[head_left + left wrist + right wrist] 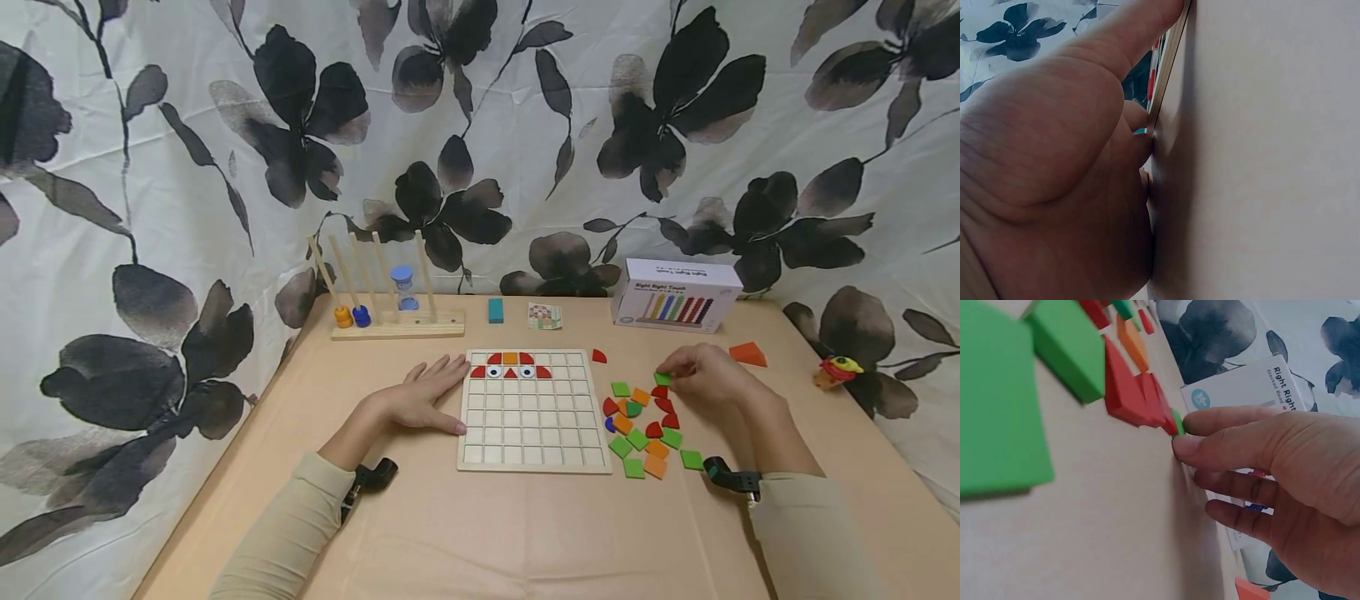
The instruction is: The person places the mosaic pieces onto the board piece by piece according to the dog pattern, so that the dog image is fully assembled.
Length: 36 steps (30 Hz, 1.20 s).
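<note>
Well, in the head view your left hand (422,398) lies spread against the left edge of the grid board (532,426), while your right hand (711,377) pinches a green tile (662,380) right of it. In the left wrist view your thumb meets the board's edge (the fingertips are mostly hidden), so press lightly lest it slide. In the right wrist view thumb and forefinger meet narrowly at the tile; best lift straight up, clear of the red pieces (1124,387).

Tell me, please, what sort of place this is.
Probably a table for puzzle play, room unclear: a gridded board, loose coloured tiles and a wooden peg stand rest on it.
</note>
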Each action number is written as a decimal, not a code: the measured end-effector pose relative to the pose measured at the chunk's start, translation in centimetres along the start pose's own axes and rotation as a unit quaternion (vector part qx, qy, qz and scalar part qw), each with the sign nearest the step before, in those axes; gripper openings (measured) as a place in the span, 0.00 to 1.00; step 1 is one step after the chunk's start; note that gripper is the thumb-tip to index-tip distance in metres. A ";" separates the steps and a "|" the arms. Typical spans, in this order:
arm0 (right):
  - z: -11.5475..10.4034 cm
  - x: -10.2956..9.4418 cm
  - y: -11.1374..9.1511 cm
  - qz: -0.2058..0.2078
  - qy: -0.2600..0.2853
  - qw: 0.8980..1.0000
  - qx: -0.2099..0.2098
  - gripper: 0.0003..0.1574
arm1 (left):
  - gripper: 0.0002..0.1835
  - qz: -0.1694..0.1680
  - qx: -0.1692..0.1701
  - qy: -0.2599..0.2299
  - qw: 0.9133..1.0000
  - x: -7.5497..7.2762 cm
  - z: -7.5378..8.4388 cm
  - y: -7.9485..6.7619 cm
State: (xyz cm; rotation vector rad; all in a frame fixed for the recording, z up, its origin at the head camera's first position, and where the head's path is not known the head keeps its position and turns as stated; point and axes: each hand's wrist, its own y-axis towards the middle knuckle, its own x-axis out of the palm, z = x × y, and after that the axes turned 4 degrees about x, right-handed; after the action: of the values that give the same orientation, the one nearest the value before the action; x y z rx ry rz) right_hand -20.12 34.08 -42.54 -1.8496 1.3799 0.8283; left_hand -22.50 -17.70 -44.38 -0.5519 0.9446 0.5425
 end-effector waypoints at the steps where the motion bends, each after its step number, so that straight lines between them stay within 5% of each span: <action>1: 0.0 0.0 0.0 0.001 0.000 1.000 0.000 0.17 | 0.61 0.000 0.000 0.000 1.000 0.0 0.0 0.0; 10: -2.3 0.1 0.3 0.039 -0.008 0.999 0.020 0.16 | 0.60 0.006 0.004 0.004 1.000 0.0 0.0 -0.1; 15: -7.1 1.2 1.3 0.057 -0.004 0.997 -0.054 0.15 | 0.61 0.003 0.005 0.004 1.000 -0.1 0.1 -0.2; 22: -13.7 4.6 4.0 0.028 0.006 0.982 -0.186 0.14 | 0.60 0.003 0.005 0.007 1.000 -0.1 0.1 -0.1; 30: -19.7 9.6 6.9 -0.008 -0.031 0.965 -0.259 0.12 | 0.60 0.004 0.007 0.008 1.000 -0.1 0.1 -0.1; 36: -22.0 12.4 8.4 -0.017 -0.079 0.959 -0.271 0.11 | 0.60 0.001 0.010 0.006 1.000 -0.2 0.1 -0.2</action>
State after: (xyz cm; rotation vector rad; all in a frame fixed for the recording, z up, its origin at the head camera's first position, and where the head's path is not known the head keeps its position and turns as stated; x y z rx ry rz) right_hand -23.23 7.70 -41.32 -2.1386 1.0831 1.4092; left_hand -22.41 -17.78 -44.15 -0.5365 0.9602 0.5314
